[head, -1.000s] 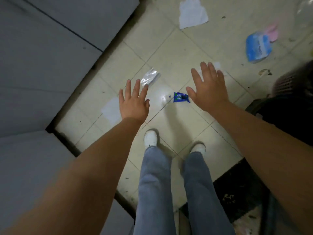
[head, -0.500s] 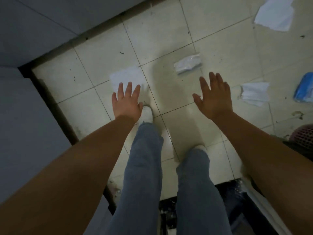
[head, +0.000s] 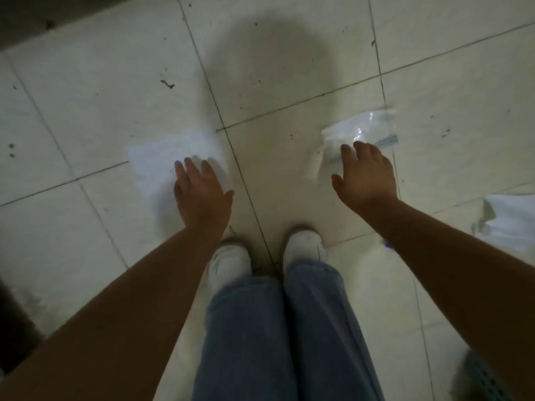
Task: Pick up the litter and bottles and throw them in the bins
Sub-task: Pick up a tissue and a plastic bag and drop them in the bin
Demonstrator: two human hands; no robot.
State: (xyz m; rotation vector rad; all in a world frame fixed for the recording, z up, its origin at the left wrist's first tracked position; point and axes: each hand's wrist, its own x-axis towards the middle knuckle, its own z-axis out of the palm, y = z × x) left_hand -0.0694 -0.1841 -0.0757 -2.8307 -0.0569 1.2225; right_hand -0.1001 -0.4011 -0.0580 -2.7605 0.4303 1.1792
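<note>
A flat white sheet of paper (head: 162, 166) lies on the tiled floor left of centre. My left hand (head: 202, 195) hovers over its right part, fingers spread, holding nothing. A clear plastic bag (head: 362, 131) lies on the floor to the right. My right hand (head: 366, 178) reaches over its near edge with fingers apart and nothing in it. Whether either hand touches its item I cannot tell. Another crumpled white paper (head: 512, 221) shows at the right edge.
My legs in blue jeans (head: 278, 337) and white shoes (head: 304, 250) stand just below the hands. A dark wall base (head: 43, 18) runs along the top left. A meshed basket rim (head: 486, 380) peeks in at the bottom right.
The view has dropped closer to the floor and shifted. Both hands have reached down, the left over the white paper and the right over the clear plastic bag.
</note>
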